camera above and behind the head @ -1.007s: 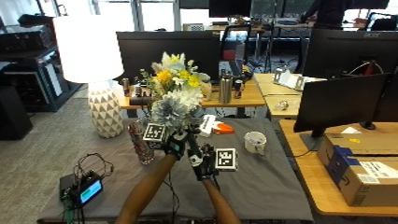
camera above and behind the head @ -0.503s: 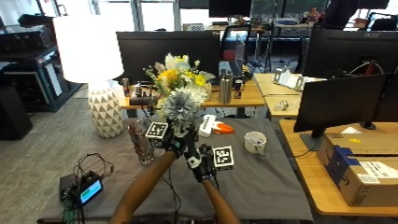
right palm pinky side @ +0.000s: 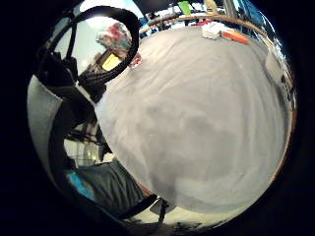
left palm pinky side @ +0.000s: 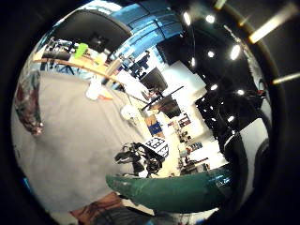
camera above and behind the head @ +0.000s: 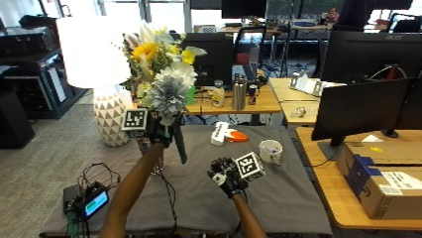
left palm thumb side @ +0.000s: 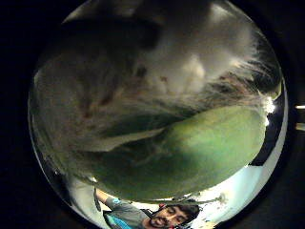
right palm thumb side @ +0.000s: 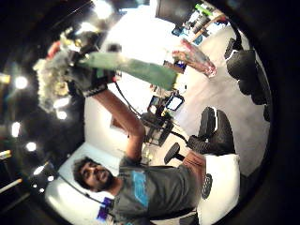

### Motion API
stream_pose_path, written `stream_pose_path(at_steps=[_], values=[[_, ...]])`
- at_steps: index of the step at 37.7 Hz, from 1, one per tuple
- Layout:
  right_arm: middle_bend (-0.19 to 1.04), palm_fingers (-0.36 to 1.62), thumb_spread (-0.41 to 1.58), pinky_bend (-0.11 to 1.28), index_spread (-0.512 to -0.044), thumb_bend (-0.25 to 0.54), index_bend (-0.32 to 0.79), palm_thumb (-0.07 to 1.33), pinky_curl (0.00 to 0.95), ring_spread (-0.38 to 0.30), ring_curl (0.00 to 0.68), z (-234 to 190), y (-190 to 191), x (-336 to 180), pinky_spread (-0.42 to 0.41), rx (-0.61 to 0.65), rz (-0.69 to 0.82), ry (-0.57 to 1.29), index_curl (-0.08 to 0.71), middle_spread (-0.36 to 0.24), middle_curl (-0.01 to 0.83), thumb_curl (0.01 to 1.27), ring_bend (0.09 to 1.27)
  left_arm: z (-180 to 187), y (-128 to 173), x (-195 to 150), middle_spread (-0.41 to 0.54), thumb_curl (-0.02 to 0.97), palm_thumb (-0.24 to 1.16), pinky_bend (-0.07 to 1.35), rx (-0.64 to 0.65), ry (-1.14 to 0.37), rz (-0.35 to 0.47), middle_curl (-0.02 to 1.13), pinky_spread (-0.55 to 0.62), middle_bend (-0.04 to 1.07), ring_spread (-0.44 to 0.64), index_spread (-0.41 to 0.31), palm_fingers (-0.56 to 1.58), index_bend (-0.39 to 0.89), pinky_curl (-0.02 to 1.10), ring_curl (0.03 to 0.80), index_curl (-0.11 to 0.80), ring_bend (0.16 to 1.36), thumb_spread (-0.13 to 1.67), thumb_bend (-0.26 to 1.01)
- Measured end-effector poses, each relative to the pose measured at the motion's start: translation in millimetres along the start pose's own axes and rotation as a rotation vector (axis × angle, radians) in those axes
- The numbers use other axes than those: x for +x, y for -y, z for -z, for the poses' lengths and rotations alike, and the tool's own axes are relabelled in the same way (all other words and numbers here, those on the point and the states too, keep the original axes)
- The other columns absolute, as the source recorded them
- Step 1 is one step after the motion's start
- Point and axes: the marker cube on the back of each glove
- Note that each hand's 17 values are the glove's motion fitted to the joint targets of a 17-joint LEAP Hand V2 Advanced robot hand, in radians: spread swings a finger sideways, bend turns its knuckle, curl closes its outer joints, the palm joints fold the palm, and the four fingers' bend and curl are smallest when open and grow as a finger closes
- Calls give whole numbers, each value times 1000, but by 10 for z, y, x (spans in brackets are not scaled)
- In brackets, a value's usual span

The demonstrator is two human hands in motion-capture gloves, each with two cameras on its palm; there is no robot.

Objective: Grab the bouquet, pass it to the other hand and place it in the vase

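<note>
Green-stemmed bouquet point(camera above and behind the head: 160, 74) held aloft by the left hand point(camera above and behind the head: 160, 133), handover judged done.
The stems are gripped well above the table point(camera above and behind the head: 198, 198); the right hand point(camera above and behind the head: 227, 179) hangs relaxed, holding nothing. Next, the stems must be lowered into the vase point(right palm thumb side: 194, 56), seen just below the bouquet.

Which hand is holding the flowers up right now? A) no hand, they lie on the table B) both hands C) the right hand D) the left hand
D: the left hand grips the flowers by their wrapped stems, while the right hand is apart and lower over the table.
</note>
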Motion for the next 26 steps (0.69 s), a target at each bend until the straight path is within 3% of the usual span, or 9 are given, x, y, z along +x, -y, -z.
stream_pose_path(at_steps=[12, 19, 26], values=[[426, 959, 870, 548, -260, -21, 99, 972, 415, -142, 429, 567, -204, 99, 0, 137, -122, 77, 377, -102, 477, 622, 648, 1076, 495, 355, -394, 377, 595, 670, 240, 109, -83, 654, -434, 775, -368, -360, 1381, 315, 510, 491, 565, 865, 1151, -18], [392, 953, 892, 509, -259, -23, 106, 964, 411, -134, 427, 717, -161, 370, 32, 194, -154, 41, 354, -102, 472, 613, 610, 1581, 850, 240, -394, 363, 593, 685, 327, 136, -120, 664, -432, 787, -368, -359, 1366, 311, 511, 490, 583, 877, 1156, -18], [354, 934, 919, 468, -256, -19, 125, 965, 407, -124, 420, 801, -152, 349, 72, 220, -167, -12, 344, -96, 469, 602, 562, 1780, 1116, -54, -392, 351, 590, 695, 344, 186, -107, 668, -431, 786, -368, -360, 1358, 310, 509, 489, 599, 887, 1157, -18]])
